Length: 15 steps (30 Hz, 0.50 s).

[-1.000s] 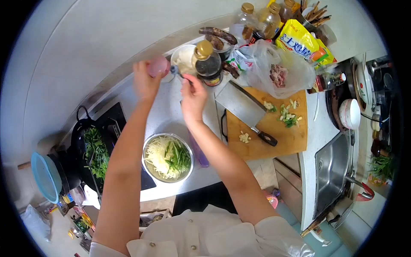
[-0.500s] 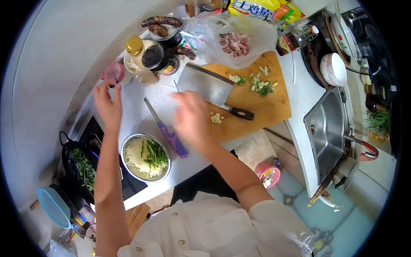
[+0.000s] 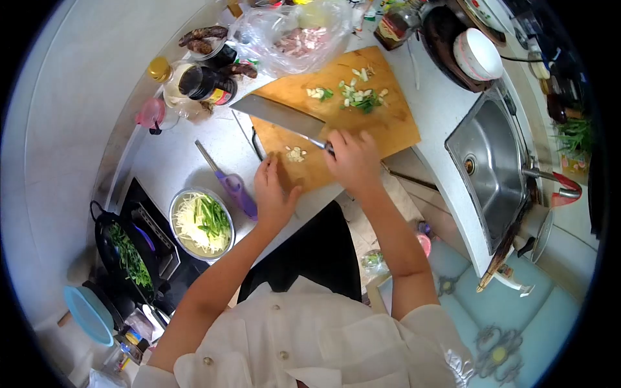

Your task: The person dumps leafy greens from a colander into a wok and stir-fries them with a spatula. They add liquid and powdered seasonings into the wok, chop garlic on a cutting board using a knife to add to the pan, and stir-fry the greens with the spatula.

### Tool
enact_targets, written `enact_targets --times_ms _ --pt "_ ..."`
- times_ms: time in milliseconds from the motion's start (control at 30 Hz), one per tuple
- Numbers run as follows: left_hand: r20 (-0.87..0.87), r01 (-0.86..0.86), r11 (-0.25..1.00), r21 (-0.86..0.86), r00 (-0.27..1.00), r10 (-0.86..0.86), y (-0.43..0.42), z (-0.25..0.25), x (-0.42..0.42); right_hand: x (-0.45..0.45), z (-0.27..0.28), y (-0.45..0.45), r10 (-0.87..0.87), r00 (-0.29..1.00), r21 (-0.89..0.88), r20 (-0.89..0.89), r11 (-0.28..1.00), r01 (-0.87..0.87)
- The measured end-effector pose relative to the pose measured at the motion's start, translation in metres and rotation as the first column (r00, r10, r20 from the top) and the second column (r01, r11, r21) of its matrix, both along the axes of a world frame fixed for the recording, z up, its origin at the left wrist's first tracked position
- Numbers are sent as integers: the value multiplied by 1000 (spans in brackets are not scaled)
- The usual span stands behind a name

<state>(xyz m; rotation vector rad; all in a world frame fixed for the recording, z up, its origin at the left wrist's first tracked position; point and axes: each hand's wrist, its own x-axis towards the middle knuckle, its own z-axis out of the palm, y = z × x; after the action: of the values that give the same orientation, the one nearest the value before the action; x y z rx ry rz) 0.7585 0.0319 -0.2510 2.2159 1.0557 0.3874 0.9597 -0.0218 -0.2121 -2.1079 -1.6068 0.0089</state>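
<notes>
My right hand (image 3: 354, 158) grips the black handle of a cleaver (image 3: 278, 115), whose wide blade lies across the wooden cutting board (image 3: 401, 123) pointing up and left. My left hand (image 3: 275, 197) is at the board's near left edge, holding nothing, thumb apart from the fingers. Just beyond its fingertips is a small heap of chopped garlic (image 3: 295, 154). Farther back on the board lie cut scallion pieces (image 3: 363, 98), pale and green. A purple long-nosed lighter (image 3: 238, 193) rests on the counter left of my left hand.
At left, a metal bowl (image 3: 187, 251) holds pale shreds and green strips. A wok (image 3: 103, 236) with greens stands on the stove. Bottles and a dark jar (image 3: 197, 84) line the wall. A plastic bag (image 3: 252, 32) of cut meat sits behind the board; the sink (image 3: 479, 207) is right.
My right hand has moved right and taken hold of the cleaver's handle. My left hand has left the pink-lidded jar and come to the board's edge. The whole view has shifted.
</notes>
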Motion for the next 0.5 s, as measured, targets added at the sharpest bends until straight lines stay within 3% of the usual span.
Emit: enact_targets --times_ms 67,133,167,200,233,267,333,500 --pt "-29 35 999 29 999 -34 -1 -2 4 -11 8 -32 -44 998 37 -34 998 46" --pt "-144 39 993 116 989 -22 -1 -11 7 -28 5 -68 -174 880 95 -443 966 239" --pt "-147 42 993 114 989 -25 2 -15 8 -36 3 -84 -177 878 93 -445 966 242" --pt "-216 70 992 109 975 -45 5 -18 10 -42 -1 -100 -203 506 -44 -838 950 308" --pt "-285 97 990 100 956 -64 6 -20 10 -50 -6 -112 -202 -20 -198 -979 936 291" --pt "-290 97 990 98 955 -65 7 -19 12 -58 -13 -120 -203 -25 -202 -979 935 290" --pt "-281 118 991 62 955 -96 10 -15 17 -67 -31 -129 -251 -298 -351 -921 868 352" --pt "-257 121 990 67 961 -100 17 -33 15 -70 -75 -131 -331 -189 -376 -925 869 320"
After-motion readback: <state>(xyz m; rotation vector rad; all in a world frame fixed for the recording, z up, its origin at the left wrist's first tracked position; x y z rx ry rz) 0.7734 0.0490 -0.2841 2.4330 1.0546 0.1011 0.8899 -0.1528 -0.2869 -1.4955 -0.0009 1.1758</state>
